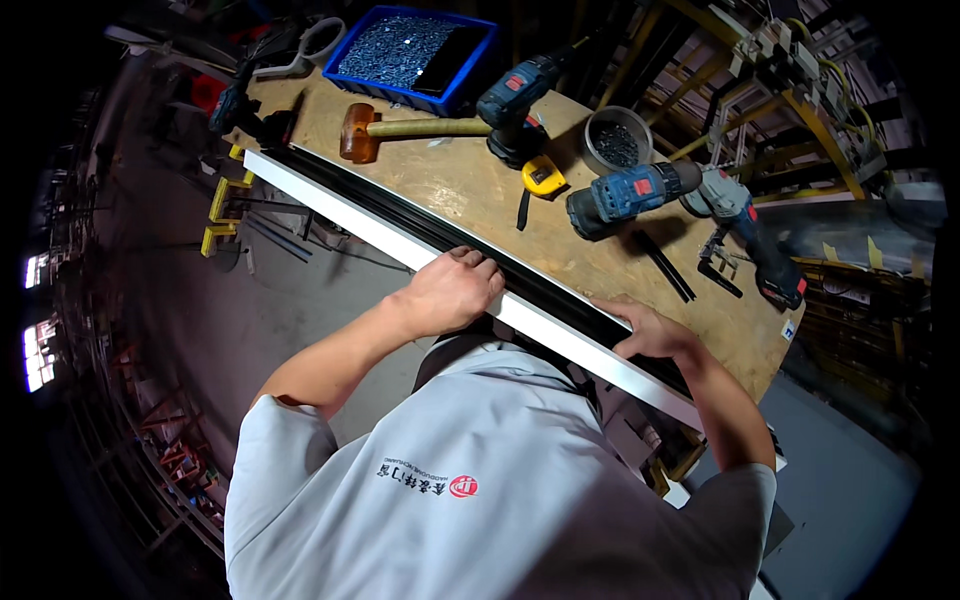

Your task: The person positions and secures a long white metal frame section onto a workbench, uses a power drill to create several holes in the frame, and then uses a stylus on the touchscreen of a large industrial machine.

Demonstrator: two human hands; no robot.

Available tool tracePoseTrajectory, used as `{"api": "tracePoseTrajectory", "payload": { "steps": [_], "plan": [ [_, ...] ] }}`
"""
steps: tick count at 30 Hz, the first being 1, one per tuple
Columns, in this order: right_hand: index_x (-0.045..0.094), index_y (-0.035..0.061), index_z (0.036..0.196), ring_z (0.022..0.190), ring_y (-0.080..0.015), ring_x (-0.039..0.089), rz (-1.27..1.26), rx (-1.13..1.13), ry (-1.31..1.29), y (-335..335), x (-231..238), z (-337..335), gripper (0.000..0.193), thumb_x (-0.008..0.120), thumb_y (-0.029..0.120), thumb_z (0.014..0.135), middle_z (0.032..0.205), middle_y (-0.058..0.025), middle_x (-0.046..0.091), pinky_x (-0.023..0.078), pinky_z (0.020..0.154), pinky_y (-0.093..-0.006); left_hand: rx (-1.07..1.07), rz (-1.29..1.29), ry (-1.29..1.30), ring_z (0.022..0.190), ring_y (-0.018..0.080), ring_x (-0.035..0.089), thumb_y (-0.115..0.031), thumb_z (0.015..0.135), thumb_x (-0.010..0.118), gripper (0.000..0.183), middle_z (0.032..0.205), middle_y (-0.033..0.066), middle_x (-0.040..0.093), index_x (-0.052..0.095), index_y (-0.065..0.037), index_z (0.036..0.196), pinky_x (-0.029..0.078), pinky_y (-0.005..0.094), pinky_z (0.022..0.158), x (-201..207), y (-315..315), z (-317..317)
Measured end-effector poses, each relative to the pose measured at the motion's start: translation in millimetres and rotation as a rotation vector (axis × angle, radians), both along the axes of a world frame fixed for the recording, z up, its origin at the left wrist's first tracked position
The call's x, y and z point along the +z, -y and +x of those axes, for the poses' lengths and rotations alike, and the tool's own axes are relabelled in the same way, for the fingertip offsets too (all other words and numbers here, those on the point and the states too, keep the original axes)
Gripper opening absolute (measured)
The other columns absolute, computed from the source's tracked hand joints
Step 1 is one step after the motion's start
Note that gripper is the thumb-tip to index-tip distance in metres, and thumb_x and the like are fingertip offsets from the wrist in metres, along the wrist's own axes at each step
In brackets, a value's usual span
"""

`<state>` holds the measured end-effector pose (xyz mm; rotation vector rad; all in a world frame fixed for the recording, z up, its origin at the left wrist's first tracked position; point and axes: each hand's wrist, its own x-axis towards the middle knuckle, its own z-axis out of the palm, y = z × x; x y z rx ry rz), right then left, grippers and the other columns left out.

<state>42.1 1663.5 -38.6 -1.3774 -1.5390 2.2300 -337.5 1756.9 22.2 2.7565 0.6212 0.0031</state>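
The left hand [452,290] grips the near edge of a long white-and-black rail [400,225] that lies along the front of the wooden tabletop [460,190]. Further right, the right hand [648,330] clasps the same rail. Beyond it lie a mallet [400,128], a yellow tape measure [543,177] and a blue drill [625,193].

the light falls from above onto the table [480,190], so its wooden top is the brightest and warmest part of the picture. the surroundings stay dim, and the corners go fully black from the fisheye rim. the tools cast short, soft shadows on the wood. the long white profile [400,235] gleams slightly without harsh glare. two small windows [38,340] at the far left are blown out. straight edges bow toward the rim, and detail there smears. the centre is sharp.
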Motion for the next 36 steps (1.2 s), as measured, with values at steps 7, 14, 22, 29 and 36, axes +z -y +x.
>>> {"api": "tracePoseTrajectory", "payload": {
  "steps": [7, 14, 22, 29, 36],
  "plan": [
    [0.051, 0.0017, 0.155, 0.138, -0.0345, 0.051, 0.113, 0.146, 0.202, -9, 10, 3, 0.090, 0.083, 0.018, 0.072, 0.139, -0.0240, 0.057, 0.044, 0.111, -0.0383, 0.002, -0.036, -0.047, 0.095, 0.0347, 0.067, -0.016, 0.075, 0.072, 0.033, 0.097, 0.0155, 0.065, 0.064, 0.001, 0.102, 0.056, 0.0430, 0.091, -4, -2, 5],
    [0.070, -0.0038, 0.122, 0.118, -0.0426, 0.065, 0.458, 0.218, 0.536, -33, 94, -14, 0.050, 0.083, 0.027, 0.085, 0.125, -0.0257, 0.069, 0.051, 0.102, -0.0456, -0.017, -0.036, 0.072, 0.088, 0.0357, 0.069, -0.015, 0.078, 0.067, 0.017, 0.085, 0.0147, 0.064, 0.063, -0.002, 0.087, 0.057, 0.0460, 0.080, -7, -18, 13],
    [0.054, -0.0017, 0.132, 0.105, -0.0513, 0.061, 0.833, 0.032, 0.727, 39, 93, -76, 0.070, 0.089, 0.018, 0.075, 0.116, -0.0294, 0.064, 0.051, 0.088, -0.0541, 0.017, -0.232, 0.033, 0.086, 0.0424, 0.072, -0.022, 0.072, 0.079, 0.022, 0.083, 0.0178, 0.073, 0.073, -0.007, 0.087, 0.057, 0.0516, 0.077, -19, -50, 30],
    [0.055, -0.0021, 0.134, 0.106, -0.0480, 0.060, 0.930, -0.110, 0.847, 45, 78, -93, 0.053, 0.077, 0.010, 0.087, 0.116, -0.0253, 0.064, 0.047, 0.093, -0.0544, 0.225, -0.014, 0.850, 0.095, 0.0397, 0.067, -0.014, 0.091, 0.074, 0.034, 0.110, 0.0168, 0.068, 0.065, -0.002, 0.122, 0.056, 0.0451, 0.085, -9, -72, -46],
    [0.060, -0.0017, 0.131, 0.110, -0.0491, 0.059, 0.869, -0.129, 0.875, 47, 87, -96, 0.051, 0.078, 0.014, 0.086, 0.118, -0.0262, 0.065, 0.046, 0.099, -0.0523, 1.578, 0.289, 1.115, 0.084, 0.0200, 0.070, -0.017, 0.094, 0.070, 0.029, 0.092, 0.0129, 0.074, 0.075, 0.002, 0.115, 0.054, 0.0334, 0.078, -62, -178, -273]
  ]
}}
